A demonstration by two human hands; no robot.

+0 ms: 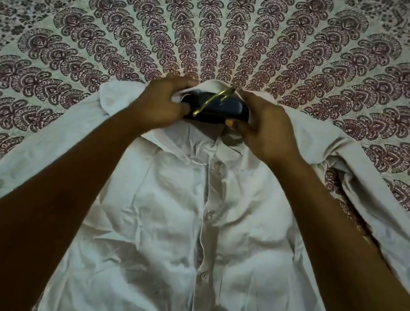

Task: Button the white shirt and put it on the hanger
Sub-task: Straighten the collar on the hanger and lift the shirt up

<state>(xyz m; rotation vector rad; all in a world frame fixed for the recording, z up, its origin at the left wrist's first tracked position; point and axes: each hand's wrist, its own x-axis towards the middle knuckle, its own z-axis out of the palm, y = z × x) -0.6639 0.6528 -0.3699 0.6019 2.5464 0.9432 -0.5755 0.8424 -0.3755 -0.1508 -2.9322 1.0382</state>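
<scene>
While the white shirt (190,218) lay front up on the patterned bedsheet (84,35), its front placket was buttoned and its sleeves were spread to both sides. At the collar opening sat the dark hanger (220,107), with its brass hook (213,101) lying across it. The left hand (161,102) gripped the collar and the hanger end on its side, and the right hand (262,126) pinched the collar on the other side.
</scene>
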